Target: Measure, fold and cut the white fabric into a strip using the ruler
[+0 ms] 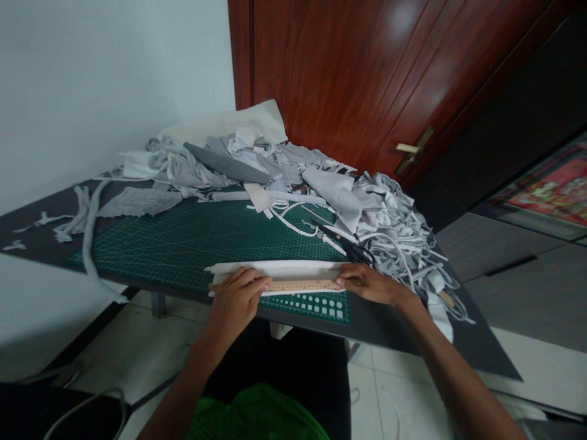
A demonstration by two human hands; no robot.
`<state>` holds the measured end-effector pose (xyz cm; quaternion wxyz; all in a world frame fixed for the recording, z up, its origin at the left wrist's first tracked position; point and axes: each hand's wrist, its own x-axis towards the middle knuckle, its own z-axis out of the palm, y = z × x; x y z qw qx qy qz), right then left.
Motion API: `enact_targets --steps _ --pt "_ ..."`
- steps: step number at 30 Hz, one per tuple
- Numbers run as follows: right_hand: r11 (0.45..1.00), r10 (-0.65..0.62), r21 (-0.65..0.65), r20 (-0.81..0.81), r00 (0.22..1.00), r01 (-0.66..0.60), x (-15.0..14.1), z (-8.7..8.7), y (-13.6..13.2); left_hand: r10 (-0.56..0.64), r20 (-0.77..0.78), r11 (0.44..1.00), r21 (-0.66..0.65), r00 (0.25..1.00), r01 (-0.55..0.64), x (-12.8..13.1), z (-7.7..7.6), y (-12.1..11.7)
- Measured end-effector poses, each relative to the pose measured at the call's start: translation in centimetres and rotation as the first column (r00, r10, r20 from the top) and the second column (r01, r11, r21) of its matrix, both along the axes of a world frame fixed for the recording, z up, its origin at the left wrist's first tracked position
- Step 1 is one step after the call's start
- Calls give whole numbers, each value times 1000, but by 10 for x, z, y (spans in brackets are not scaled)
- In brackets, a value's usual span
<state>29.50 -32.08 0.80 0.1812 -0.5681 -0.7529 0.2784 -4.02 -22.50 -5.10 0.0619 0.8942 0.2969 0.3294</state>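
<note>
A wooden ruler (302, 285) lies lengthwise along a strip of white cloth (284, 267) near the front edge of the table. My left hand (239, 292) is closed over the ruler's left part, its fingers bent across the ruler and cloth. At the other end, my right hand (367, 283) pinches the ruler between thumb and fingers, close to the cloth's right end. Under the cloth is a green cutting mat (183, 235) with grid lines and rows of small white shapes. Black-handled scissors (351, 244) rest just beyond my right hand.
Heaped grey and white cloth scraps (389, 214) cover the back and right of the dark table (380, 327). A long grey cloth strip (90, 232) hangs over the left front edge. Behind stand a white wall (114, 73) and a brown wooden door (330, 73).
</note>
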Motion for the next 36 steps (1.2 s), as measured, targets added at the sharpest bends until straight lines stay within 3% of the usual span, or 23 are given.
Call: enact_targets --steps 9,22,30,36 --pt "993 -110 57 77 991 105 1 -11 -7 24 -6 999 -29 1000 -25 3 2 2" --pt "967 -93 242 34 995 82 -2 -22 -18 -11 -26 997 -70 1000 9 3 -3 7" --pt "951 -31 309 38 999 18 -14 -26 -1 -59 -18 991 -119 998 57 2 -2 10" --pt "966 108 234 23 994 -110 -43 -16 30 -77 -23 994 -82 997 75 1 0 11"
